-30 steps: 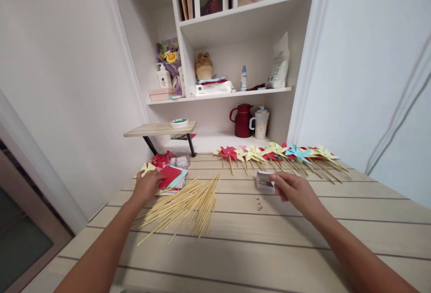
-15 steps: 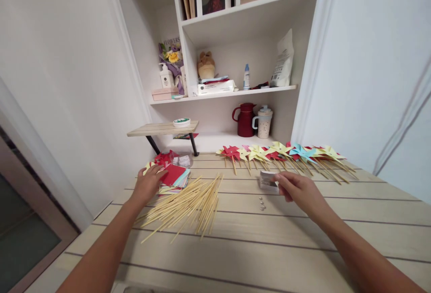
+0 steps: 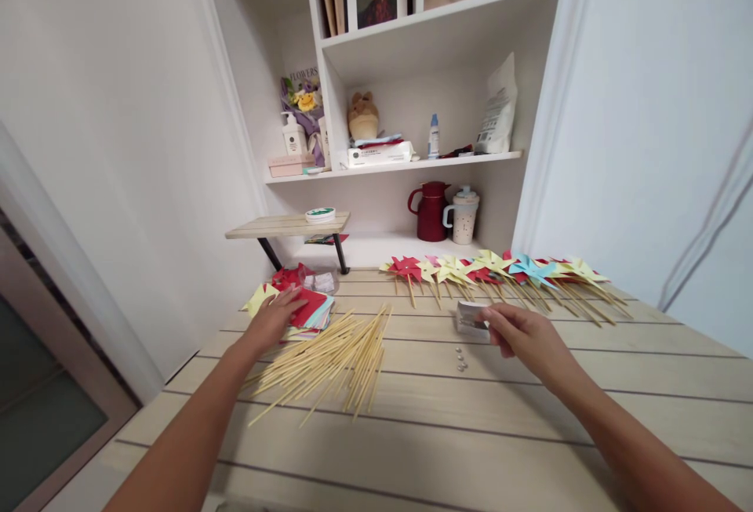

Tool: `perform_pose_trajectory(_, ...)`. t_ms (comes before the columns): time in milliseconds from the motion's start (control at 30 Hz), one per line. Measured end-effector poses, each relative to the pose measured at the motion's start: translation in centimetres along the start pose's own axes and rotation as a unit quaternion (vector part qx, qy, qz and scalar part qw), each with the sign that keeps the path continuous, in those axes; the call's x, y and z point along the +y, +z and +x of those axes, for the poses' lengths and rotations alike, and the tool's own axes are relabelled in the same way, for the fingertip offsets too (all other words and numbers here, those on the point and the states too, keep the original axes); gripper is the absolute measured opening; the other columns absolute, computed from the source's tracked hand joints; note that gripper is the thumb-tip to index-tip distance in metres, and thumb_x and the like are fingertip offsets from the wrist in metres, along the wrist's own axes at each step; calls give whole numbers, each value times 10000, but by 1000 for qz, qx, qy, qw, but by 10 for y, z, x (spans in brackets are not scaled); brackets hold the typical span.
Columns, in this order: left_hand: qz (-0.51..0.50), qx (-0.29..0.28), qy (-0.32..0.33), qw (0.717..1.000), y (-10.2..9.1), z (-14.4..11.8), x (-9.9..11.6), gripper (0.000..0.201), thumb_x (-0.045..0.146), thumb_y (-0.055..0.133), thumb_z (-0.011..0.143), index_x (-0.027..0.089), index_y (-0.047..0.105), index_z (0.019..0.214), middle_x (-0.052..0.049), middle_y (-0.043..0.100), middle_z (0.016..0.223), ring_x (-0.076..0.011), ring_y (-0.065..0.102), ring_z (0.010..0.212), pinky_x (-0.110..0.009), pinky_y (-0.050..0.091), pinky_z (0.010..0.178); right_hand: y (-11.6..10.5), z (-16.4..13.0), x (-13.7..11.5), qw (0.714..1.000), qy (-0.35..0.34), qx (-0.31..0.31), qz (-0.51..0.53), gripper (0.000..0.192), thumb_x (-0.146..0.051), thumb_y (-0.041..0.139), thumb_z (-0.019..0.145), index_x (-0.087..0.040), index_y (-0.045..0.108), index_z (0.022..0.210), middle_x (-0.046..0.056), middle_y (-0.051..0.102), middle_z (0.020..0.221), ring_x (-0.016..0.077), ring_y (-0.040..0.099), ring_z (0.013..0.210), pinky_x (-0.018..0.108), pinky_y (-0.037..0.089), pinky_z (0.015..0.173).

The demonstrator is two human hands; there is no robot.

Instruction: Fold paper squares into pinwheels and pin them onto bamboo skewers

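My left hand (image 3: 271, 321) lies flat on a stack of coloured paper squares (image 3: 310, 312) with a red sheet on top. Just right of it spreads a pile of thin wooden sticks (image 3: 329, 359). My right hand (image 3: 523, 337) holds a small clear box (image 3: 471, 318) that rests on the wooden table (image 3: 471, 426). A few small pins (image 3: 460, 359) lie on the table below the box. A row of finished paper pinwheels (image 3: 500, 269) on sticks lies behind my right hand.
A small wooden riser (image 3: 288, 226) with a tape roll (image 3: 321, 215) stands at the back left. Shelves behind hold a red jug (image 3: 431, 211), a speckled cup (image 3: 463, 216), bottles, a white bag and a framed picture. White walls close in on both sides.
The view has shifted slightly. My left hand slid a little further onto the paper stack. My right hand stays on the clear box.
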State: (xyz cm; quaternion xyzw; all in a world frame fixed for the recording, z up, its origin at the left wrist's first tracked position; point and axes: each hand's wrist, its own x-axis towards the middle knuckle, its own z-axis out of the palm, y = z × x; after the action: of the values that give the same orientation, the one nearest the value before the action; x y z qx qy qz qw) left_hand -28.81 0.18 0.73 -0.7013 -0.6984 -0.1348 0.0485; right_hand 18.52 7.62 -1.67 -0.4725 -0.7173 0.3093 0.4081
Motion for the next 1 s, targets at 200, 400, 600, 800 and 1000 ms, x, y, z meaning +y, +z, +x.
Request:
perform_pose_trajectory(200,-57,-27,-11,998,5,7,-5,396,227,532,871,266,703,1226,-49,673,1323,-265,601,1230,-382,429,1050,2,1,0,1000,11,-10,8,431,-559,456,921,-204,583,713,-14,579,597,136,531,470,271,415,512)
perform_pose_trajectory(400,-81,-39,-23,996,6,8,-2,400,333,509,891,221,706,1221,-90,684,1300,-291,620,1193,-388,447,1016,2,0,-2,1000,10,-7,7,418,-546,451,922,-202,590,727,-16,576,598,134,532,470,267,421,509)
perform_pose_trajectory(600,-91,-60,-21,994,0,10,1,459,304,567,840,212,663,1280,-86,671,1320,-267,608,1195,-339,439,1007,1,0,-2,1000,8,-11,10,421,-555,455,913,-203,604,737,-13,588,589,135,528,464,271,430,514)
perform_pose_trajectory(800,-82,-49,-34,995,0,11,7,442,316,428,924,192,662,1277,-94,735,1176,-250,666,1007,-329,473,901,2,1,0,1000,4,-7,22,403,-551,468,900,-203,634,785,-10,595,583,138,521,451,268,433,484)
perform_pose_trajectory(1000,-43,-16,-75,996,3,13,10,413,265,449,910,218,662,1261,-92,746,1126,-248,672,993,-314,463,859,3,0,-2,1000,2,-11,25,390,-538,472,905,-204,626,773,-17,585,579,134,526,451,262,437,483)
